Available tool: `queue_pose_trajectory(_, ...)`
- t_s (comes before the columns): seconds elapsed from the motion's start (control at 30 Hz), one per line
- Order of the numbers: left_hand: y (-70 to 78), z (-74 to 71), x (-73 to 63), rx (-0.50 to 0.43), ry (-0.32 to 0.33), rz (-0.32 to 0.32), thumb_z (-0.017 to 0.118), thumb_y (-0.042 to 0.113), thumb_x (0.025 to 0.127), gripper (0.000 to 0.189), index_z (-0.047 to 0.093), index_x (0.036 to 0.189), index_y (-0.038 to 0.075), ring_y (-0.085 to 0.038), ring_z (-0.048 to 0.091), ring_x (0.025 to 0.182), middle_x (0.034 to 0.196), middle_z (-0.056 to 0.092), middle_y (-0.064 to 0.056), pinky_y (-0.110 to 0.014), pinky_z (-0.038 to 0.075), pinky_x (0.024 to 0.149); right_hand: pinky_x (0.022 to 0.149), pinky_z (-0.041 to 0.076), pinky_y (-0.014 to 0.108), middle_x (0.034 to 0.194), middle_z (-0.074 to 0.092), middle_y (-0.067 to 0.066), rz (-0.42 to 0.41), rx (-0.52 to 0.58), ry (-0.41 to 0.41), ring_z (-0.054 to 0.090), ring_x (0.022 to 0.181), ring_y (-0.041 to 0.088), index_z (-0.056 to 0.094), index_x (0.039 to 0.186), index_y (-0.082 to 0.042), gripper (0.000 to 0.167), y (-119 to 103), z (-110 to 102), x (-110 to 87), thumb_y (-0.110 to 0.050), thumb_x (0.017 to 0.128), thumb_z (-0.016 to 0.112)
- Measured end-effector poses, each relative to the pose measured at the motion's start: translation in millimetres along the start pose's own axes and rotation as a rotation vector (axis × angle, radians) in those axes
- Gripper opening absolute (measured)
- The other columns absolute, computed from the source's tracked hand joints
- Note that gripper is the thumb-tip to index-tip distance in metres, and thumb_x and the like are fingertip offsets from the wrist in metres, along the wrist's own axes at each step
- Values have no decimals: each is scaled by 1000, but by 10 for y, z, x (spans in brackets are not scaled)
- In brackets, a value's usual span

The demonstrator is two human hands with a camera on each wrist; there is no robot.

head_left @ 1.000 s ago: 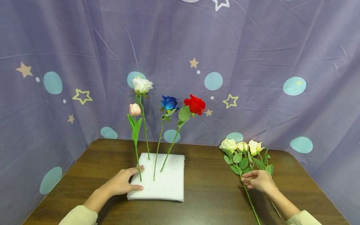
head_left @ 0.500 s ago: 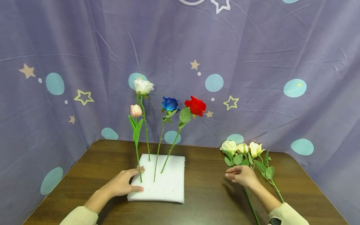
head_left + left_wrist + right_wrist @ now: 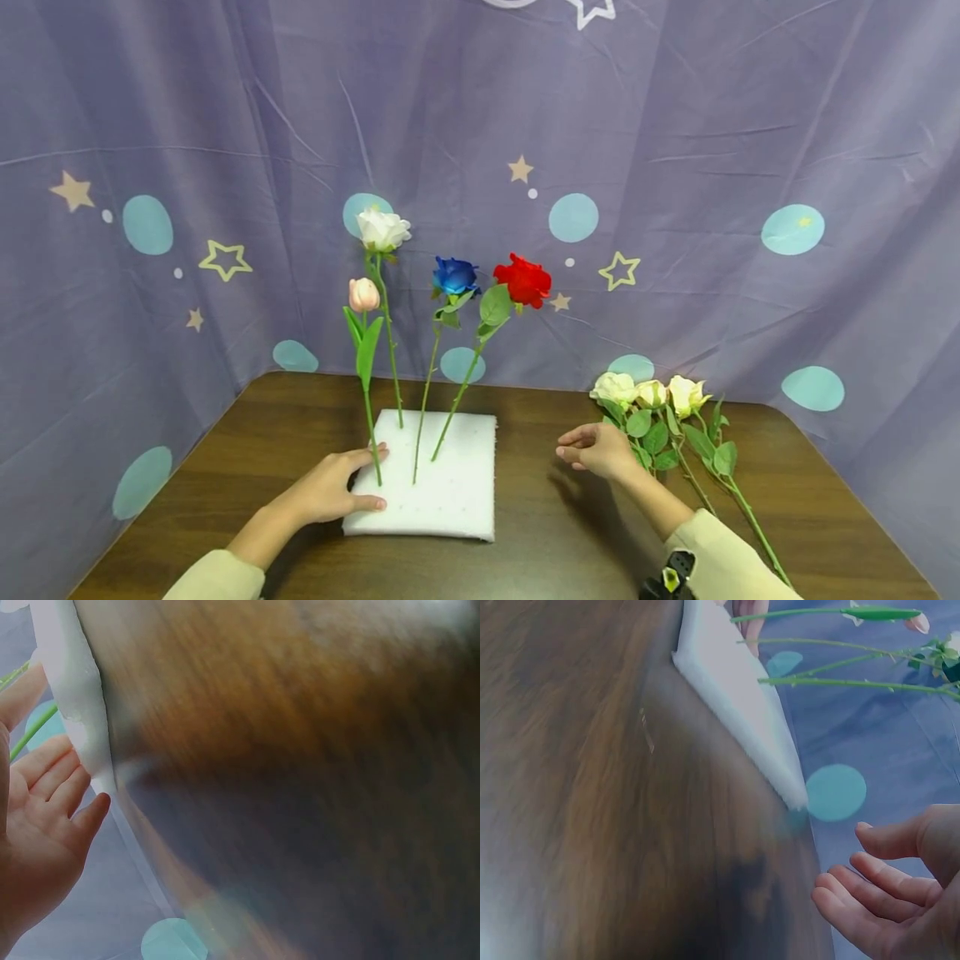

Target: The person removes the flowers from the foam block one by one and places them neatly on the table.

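A white foam block (image 3: 457,500) lies left of centre on the table. Standing in it are a pink tulip (image 3: 364,295), a white rose (image 3: 382,229), a blue rose (image 3: 454,275) and a red rose (image 3: 523,280), some leaning. My left hand (image 3: 326,489) rests on the block's left side, thumb and fingers spread; the left wrist view shows fairly straight fingers (image 3: 64,776) against the foam. Between the block and the loose flowers, my right hand (image 3: 598,451) hovers with relaxed fingers. Nothing is in it, as the right wrist view shows its bent, separate fingers (image 3: 870,896).
Three pale cream roses (image 3: 617,389) with green leaves lie on the right of the brown wooden table (image 3: 540,550), stems toward the near edge. A purple curtain (image 3: 480,108) with stars and dots hangs close behind and at the sides.
My right hand has let go of a cream rose's stem at the right and moved left, away from the roses. The left hand has stayed on the foam block.
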State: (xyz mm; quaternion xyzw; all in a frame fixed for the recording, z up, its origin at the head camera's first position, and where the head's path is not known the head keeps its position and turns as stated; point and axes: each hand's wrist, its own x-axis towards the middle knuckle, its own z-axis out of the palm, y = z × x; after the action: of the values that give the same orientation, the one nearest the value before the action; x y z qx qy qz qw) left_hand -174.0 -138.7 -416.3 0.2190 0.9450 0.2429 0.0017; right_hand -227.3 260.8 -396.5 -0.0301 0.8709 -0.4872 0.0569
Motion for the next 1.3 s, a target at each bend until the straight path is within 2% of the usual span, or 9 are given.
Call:
queue_pose_trajectory(0.33,21,-17,21,11,-10,7,77,45,76,76,54,133,-1,-44,51,127,140,53,-21,-57,41,105,69,63,36,80,75,9,-14,23,1,74,73,27,75,87,-3,11,-283,348,194,-10,79,77)
queue_pose_trajectory(0.63,27,-15,24,27,-6,-3,78,43,76,75,55,133,0,-44,52,127,140,53,-22,-57,42,105,73,63,35,88,76,15,-20,187,-141,74,81,26,73,96,4,20,-527,598,318,-7,79,75)
queue_pose_trajectory(0.87,27,-12,23,44,4,9,77,42,76,74,56,132,0,-43,53,126,138,55,-21,-56,43,104,76,62,31,95,75,19,-55,274,-178,75,84,26,71,103,6,24,-698,769,389,-6,82,73)
queue_pose_trajectory(1.13,29,-21,23,36,0,9,77,44,77,74,55,132,0,-43,52,127,139,54,-21,-56,43,104,86,60,37,99,74,20,-105,450,-133,73,91,28,69,107,7,25,-778,923,436,-5,85,70)
queue_pose_trajectory(1.3,25,-21,23,47,2,7,77,43,77,73,56,132,0,-42,53,126,139,54,-20,-55,43,105,84,61,29,106,73,19,-163,531,-84,73,90,18,68,109,7,27,-776,1004,470,-2,83,70)
